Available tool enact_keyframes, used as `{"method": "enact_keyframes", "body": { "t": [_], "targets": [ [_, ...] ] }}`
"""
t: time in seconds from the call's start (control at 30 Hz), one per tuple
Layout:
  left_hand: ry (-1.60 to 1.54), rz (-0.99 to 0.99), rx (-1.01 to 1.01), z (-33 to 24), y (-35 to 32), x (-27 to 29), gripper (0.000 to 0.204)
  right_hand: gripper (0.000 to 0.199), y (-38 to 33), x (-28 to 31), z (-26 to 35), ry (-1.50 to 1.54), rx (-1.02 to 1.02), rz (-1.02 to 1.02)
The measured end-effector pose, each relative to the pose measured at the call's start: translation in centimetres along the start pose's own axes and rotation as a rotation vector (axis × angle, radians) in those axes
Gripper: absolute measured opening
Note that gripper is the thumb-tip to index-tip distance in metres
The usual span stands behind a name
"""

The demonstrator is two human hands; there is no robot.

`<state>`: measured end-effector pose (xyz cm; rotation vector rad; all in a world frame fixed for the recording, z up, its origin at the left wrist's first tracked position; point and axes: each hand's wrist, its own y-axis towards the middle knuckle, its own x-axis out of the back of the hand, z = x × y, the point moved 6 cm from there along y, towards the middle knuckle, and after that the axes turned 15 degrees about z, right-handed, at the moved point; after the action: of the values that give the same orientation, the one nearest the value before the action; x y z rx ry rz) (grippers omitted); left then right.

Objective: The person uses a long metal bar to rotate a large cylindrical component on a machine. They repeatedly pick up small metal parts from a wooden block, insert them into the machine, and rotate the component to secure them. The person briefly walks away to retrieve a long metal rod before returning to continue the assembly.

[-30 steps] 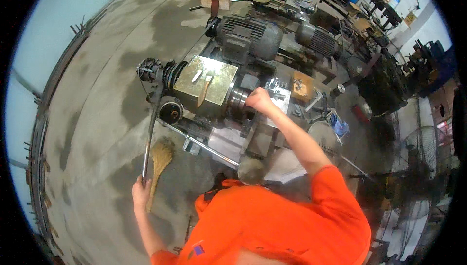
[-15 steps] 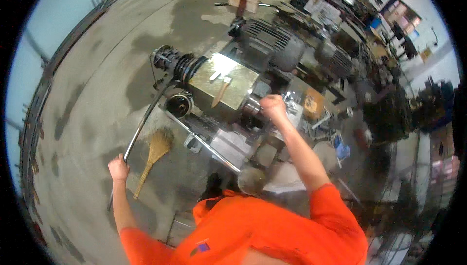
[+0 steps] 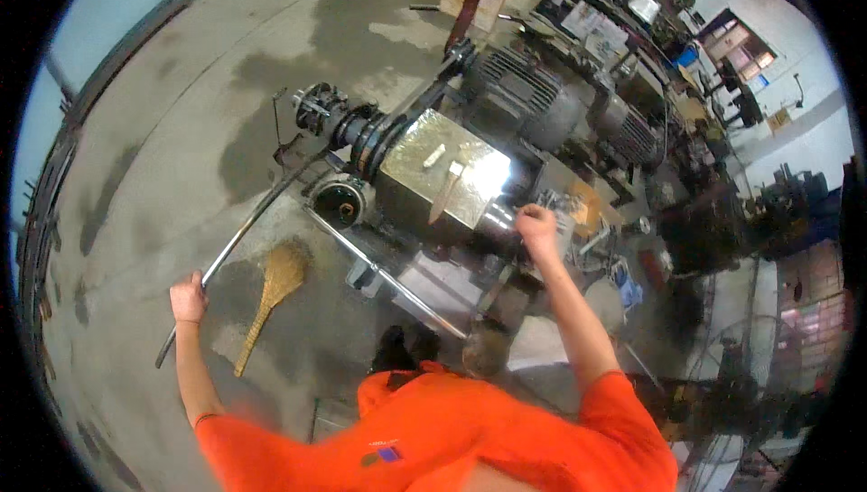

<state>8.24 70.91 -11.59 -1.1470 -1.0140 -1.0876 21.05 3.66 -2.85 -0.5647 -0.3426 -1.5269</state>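
Steel is what the left hand (image 3: 188, 297) is gripping: its fingers are wrapped shut around a long curved metal bar (image 3: 248, 232), low on the bar's length, with a short tail poking out below the fist toward the concrete floor (image 3: 163, 113). The bar is running up and to the right from the hand and meeting the dark rollers (image 3: 366, 135) at the near end of a bending machine (image 3: 438, 176). Just right of the hand a straw broom (image 3: 271, 289) is lying flat on the floor, apart from the bar. Further right, the machine's boxy metal housing is catching the light, with a couple of small pieces resting on top. The right hand (image 3: 537, 223) is reaching to the far side of that housing, closed into a fist; whether it is clamping a lever or only pressing on something, I cannot tell, since the hand is hiding whatever it is touching. Behind it two large grey motors (image 3: 533, 99) are sitting among cluttered benches.

Judging by this, the bar is being fed and steered through the rollers. The next move seems to be calling for a firm guiding hold on the bar's free end while the other hand is working the machine.
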Motion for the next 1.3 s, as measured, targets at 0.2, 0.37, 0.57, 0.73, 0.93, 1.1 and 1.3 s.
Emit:
{"method": "enact_keyframes", "body": {
  "t": [0.2,0.37,0.57,0.73,0.93,1.1,1.3],
  "targets": [
    [-0.036,0.165,0.153,-0.7,1.7,1.7,0.028,0.015,-1.6,1.0,1.4,0.046,0.069,0.042],
    [-0.94,-0.618,-0.128,-9.6,0.7,4.1,0.03,0.019,-8.4,5.6,1.1,0.001,0.235,-0.183],
    [-0.73,0.448,-0.268,-28.4,8.8,-20.0,0.032,0.021,-19.0,10.1,-4.6,0.059,-0.083,-0.301],
    [-0.042,0.341,-0.558,-32.6,11.4,-22.8,0.031,0.017,-26.7,11.7,-8.0,0.099,-0.296,-0.453],
    [0.165,0.168,-0.752,-31.1,14.8,-21.0,0.029,0.018,-30.5,13.1,-11.9,0.122,-0.355,-0.499],
    [0.234,0.641,-0.374,-32.7,10.9,-12.1,0.035,0.025,-33.7,18.2,-18.1,-0.128,-0.493,-0.47],
    [-0.614,0.359,-0.312,-29.3,5.7,1.7,0.029,0.062,-35.6,27.3,-29.1,-0.768,-0.616,-0.384]
  ]
}}
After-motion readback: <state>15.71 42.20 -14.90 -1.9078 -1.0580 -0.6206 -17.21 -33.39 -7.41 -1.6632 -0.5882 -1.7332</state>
